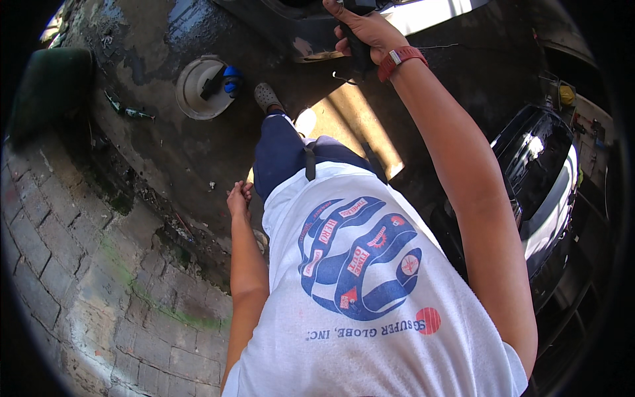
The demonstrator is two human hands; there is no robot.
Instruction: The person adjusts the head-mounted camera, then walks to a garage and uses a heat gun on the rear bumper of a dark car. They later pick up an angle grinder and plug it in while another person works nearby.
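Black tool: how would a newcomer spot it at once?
Find the big grey panel at the top edge, then the right hand by the red wristwatch. The black tool is in that grip, the only thing visibly held.

Right hand (372, 34), red watch (397, 59) at the wrist, grips a black-handled tool (359, 54) near a dark vehicle panel (281, 28) at the upper edge. Left hand (239, 197) hangs beside the dark blue trousers (281, 149), fingers loosely curled. On the stained ground (205, 149), a round off-white basin (189, 89) holds a blue-and-black item (231, 81), near a grey clog (266, 97) on one foot; brick paving (165, 324) lies at left, a glossy black-and-silver vehicle part (537, 169) at right.
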